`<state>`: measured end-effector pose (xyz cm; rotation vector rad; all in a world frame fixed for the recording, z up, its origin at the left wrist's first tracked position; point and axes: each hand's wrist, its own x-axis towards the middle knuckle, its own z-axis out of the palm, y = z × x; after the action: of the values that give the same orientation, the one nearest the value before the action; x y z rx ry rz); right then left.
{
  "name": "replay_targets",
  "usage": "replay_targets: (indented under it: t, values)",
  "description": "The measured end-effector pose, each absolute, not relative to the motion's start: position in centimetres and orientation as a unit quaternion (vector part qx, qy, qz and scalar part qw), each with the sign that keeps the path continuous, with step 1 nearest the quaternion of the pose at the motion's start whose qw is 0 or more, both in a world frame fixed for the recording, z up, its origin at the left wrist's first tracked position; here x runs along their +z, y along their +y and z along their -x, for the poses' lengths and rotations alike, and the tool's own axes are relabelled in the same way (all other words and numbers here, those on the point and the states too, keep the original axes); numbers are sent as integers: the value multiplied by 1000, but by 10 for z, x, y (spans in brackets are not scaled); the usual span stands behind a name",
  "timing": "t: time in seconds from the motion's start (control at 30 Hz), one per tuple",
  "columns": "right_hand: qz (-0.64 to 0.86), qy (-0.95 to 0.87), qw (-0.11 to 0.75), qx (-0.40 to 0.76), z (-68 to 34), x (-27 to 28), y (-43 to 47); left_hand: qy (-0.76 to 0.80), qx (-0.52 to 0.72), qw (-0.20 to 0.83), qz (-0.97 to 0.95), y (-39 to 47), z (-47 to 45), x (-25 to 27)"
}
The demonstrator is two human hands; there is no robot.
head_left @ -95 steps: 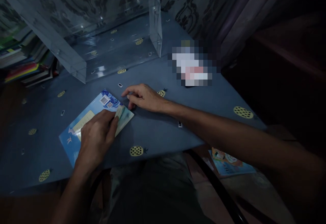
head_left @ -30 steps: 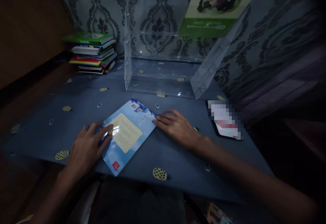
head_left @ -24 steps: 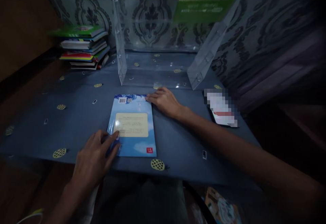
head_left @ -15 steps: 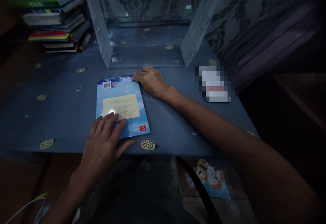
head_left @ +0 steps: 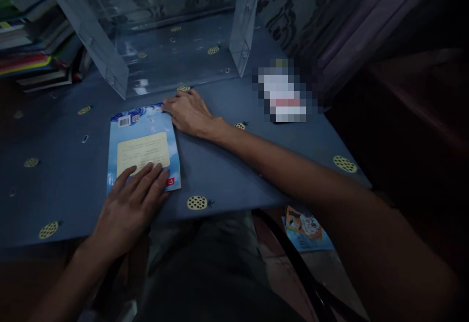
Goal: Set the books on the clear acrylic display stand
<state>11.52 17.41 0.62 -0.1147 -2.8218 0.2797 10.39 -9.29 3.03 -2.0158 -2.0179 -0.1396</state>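
Observation:
A thin blue book (head_left: 142, 141) lies back cover up on the blue patterned tablecloth (head_left: 227, 165), with a pale yellow text box and a barcode at its far edge. My left hand (head_left: 128, 204) rests flat on the book's near edge, fingers spread. My right hand (head_left: 188, 112) lies on the cloth with its fingertips touching the book's far right corner. Neither hand grips anything.
A clear acrylic stand (head_left: 164, 43) stands right behind the book. A stack of books (head_left: 32, 48) sits at the far left. A blurred flat object (head_left: 284, 92) lies to the right. Another picture book (head_left: 306, 226) lies on the floor beside a black chair frame (head_left: 293, 263).
The book was turned from a slant to lie straight in front of me. My left hand slid from the book's left edge onto its near edge, while my right hand stayed at the far right corner.

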Motion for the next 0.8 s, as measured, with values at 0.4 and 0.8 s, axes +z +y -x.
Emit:
replay_targets:
  t: [0.4,0.8]
  values:
    - [7,-974,185,133,-141,-8,162,-740,-172,125,638,-93,-116,34]
    - [-174,-905,168,351,-220,1,138,-749,-161,121,631,-93,-118,34]
